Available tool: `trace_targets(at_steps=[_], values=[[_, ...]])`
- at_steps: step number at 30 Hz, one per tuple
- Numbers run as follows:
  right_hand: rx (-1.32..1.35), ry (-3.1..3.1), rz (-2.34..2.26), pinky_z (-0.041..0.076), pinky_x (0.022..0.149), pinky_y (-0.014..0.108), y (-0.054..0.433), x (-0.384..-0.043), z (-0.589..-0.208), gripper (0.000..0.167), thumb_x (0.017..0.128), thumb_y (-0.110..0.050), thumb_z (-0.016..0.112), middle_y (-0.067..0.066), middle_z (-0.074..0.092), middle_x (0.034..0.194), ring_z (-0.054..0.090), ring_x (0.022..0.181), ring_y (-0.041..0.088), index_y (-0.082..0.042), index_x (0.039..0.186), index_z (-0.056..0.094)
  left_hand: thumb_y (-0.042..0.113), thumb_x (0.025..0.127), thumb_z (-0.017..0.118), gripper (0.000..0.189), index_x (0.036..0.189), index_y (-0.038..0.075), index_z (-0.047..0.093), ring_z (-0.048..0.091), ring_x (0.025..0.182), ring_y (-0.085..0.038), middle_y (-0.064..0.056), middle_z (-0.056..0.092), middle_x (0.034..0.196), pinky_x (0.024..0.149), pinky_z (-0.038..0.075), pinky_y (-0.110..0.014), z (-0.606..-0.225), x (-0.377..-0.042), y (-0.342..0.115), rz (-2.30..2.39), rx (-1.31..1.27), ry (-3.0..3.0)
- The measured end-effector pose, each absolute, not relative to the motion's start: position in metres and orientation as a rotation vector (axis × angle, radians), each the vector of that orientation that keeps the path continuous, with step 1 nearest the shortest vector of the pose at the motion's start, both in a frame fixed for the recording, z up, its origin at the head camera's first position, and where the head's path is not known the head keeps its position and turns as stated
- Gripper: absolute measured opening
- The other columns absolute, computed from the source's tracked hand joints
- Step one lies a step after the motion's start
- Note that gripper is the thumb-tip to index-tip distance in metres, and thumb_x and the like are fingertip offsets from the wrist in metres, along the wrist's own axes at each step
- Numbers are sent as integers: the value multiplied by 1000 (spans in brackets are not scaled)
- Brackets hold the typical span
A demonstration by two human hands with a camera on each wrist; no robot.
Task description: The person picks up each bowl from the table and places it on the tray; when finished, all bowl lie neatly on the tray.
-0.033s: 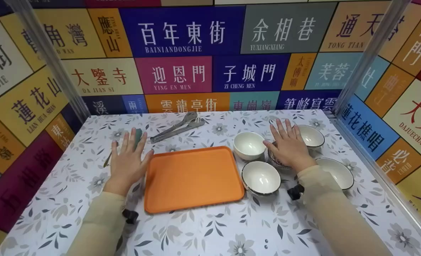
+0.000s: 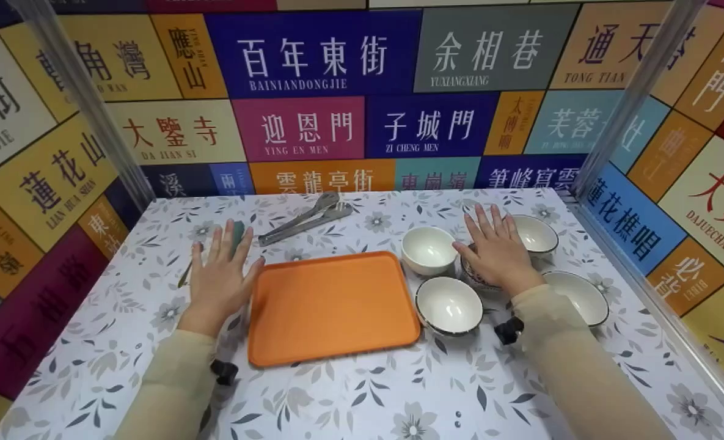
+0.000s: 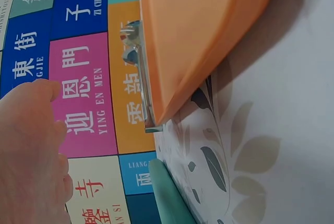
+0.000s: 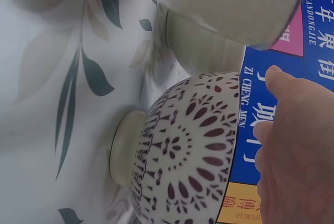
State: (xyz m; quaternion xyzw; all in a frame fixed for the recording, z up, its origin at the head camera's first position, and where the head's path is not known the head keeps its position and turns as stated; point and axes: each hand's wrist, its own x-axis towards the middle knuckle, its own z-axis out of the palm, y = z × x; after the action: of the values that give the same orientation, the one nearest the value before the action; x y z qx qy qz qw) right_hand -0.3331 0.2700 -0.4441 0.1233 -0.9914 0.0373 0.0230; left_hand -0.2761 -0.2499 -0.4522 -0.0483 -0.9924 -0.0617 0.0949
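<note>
The floral-covered table (image 2: 337,397) gives me a broad working surface, and on it, just left of the middle, lies the orange tray (image 2: 334,308), flat and slightly askew, between my two hands. My left hand (image 2: 218,281) is spread with straight fingers over the table by the tray's left edge, and my right hand (image 2: 499,250) is just as wide open above the bowls on the right; neither has hold of anything. To hold this pose well, I judge, both palms should be level and the right fingertips clear of the rims, since a light bowl could tip at a knock. The near right bowl (image 2: 581,299) and far right bowl (image 2: 536,235) flank that arm; the patterned bowl (image 4: 188,145) stands upright beneath my palm, apart from it. The far left bowl (image 2: 429,250) and near left bowl (image 2: 449,305) stand just beside the tray, so any sideways sweep there asks for care. Beyond the tray lie the metal tongs (image 2: 303,223), and a green handle (image 2: 237,235) shows behind my left fingers, the rest too hidden to tell.
</note>
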Motion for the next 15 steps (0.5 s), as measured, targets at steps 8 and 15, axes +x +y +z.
trace_targets(at_steps=[8, 15], values=[[433, -3052, 208, -1, 130, 60, 271, -328, -442, 80, 107, -60, 32, 14, -1, 175, -9, 160, 42, -12, 167, 11, 58, 107, 32, 72, 167, 23, 13, 4, 162, -37, -10, -2, 175, 126, -11, -65, -455, -268, -251, -195, -181, -2918], [543, -2979, 398, 31, 121, 65, 273, -314, -438, 70, 107, -52, 47, 16, 28, 170, 26, 156, 43, -10, 161, 35, 39, 102, 59, 77, 165, 12, 23, 25, 157, -40, -15, 22, 172, 126, -8, -66, -455, -255, -251, -311, -237, -2945]])
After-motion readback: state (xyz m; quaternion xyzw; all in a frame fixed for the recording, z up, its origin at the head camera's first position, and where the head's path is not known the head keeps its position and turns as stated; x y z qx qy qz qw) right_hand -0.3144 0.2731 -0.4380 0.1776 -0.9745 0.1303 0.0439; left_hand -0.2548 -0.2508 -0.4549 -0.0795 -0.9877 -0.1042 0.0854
